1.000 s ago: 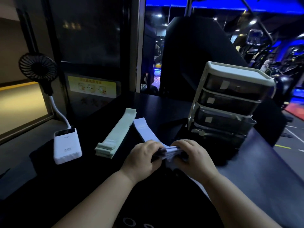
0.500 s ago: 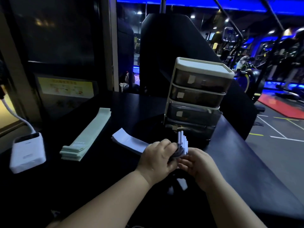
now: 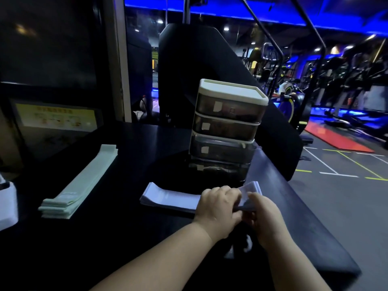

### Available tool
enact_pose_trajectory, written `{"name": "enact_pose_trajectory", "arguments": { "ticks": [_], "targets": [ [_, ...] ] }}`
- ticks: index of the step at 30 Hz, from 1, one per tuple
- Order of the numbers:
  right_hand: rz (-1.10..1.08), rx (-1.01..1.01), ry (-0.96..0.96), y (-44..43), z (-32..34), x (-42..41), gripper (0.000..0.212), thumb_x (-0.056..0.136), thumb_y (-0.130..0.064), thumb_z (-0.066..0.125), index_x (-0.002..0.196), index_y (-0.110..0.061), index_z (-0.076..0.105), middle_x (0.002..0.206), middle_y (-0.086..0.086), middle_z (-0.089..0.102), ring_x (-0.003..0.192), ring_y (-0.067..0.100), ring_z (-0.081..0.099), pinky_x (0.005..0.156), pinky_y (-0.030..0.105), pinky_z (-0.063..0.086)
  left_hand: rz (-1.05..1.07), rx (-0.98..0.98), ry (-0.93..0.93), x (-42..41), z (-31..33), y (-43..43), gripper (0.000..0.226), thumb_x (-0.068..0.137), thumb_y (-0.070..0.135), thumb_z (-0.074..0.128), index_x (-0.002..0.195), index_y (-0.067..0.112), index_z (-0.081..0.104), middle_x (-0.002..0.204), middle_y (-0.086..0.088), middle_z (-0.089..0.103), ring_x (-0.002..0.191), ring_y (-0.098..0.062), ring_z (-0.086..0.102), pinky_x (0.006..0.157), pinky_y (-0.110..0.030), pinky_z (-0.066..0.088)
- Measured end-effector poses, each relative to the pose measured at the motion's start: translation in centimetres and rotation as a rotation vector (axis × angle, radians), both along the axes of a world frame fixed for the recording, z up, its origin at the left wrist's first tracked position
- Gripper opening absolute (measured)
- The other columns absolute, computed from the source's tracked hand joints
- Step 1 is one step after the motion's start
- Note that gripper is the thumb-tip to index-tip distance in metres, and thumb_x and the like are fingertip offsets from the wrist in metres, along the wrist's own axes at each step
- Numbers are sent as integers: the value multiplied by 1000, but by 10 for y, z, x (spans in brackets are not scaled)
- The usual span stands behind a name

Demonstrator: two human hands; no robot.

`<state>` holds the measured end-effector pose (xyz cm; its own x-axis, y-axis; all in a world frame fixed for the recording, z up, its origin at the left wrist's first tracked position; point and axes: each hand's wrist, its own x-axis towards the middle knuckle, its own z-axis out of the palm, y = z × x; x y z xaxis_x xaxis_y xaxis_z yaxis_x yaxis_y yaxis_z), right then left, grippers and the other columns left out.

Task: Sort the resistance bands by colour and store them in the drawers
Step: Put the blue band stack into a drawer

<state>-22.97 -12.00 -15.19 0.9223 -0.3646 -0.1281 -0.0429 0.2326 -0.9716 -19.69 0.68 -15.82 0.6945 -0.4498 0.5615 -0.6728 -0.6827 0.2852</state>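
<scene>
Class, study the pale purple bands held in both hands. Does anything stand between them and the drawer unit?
No visible object lies on the table between the purple bands and the drawer unit behind them. The drawers look shut, so one must be opened first.

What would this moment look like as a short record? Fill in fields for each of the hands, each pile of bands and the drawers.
left hand: grips the pale lilac bands, fingers curled over them
right hand: pinches the raised end of the same stack
pale lilac bands: far end flat on the table
green bands: stacked flat to the left, untouched
drawer unit: upright behind the hands, drawers look closed
</scene>
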Motion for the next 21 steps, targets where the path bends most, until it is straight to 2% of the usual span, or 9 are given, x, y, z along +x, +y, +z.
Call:
{"name": "enact_pose_trajectory", "arguments": {
  "ticks": [3,6,7,9,11,15,19,21],
  "targets": [
    [-77,-61,65,-6,-4,1,22,69,-16,53,86,-4,59,70,15,52,59,25,51,54,31,41,-49,5,100,1,2,3,32,84,46,63,110,28,62,106,7,63,103,-18,57,91,-37,37],
    [-90,-151,85,-10,-4,2,28,63,-20,53,80,-1,61,69,16,55,62,27,53,59,37,43,-60,11,138,0,4,11,24,90,43,57,108,29,63,109,8,62,107,-15,54,94,-37,31],
    [-95,-181,85,-11,-3,1,26,64,-20,54,77,0,60,65,16,54,60,27,53,58,37,43,-47,29,138,1,4,14,22,91,42,55,107,29,62,109,8,61,107,-15,53,93,-36,29],
    [-142,-250,80,-13,2,1,10,73,-14,52,68,-5,53,53,9,46,48,20,45,49,29,38,-6,70,137,5,5,22,20,94,40,51,106,29,62,109,9,60,108,-14,51,93,-36,27],
    [-201,-307,61,-20,7,1,13,77,-11,50,64,-12,46,50,3,37,43,15,35,43,23,29,52,121,150,11,4,32,22,96,37,46,106,29,64,109,10,61,108,-14,50,92,-36,24],
    [-317,-422,83,-42,7,3,13,61,-27,50,60,-15,46,47,-3,39,43,16,38,50,28,33,132,181,174,19,2,50,22,96,32,44,103,30,65,107,11,62,109,-13,48,92,-36,21],
    [-384,-489,99,-63,3,6,19,60,-32,49,57,-14,45,41,-6,41,43,19,40,58,34,34,218,159,183,22,4,61,22,96,32,46,105,32,66,109,14,61,114,-10,44,95,-35,19],
    [-428,-511,109,-70,2,7,21,61,-33,49,57,-12,47,40,-5,43,45,21,41,59,36,34,312,139,200,24,5,70,24,95,34,46,113,33,63,116,14,57,119,-11,40,97,-34,19]
  ]
}}
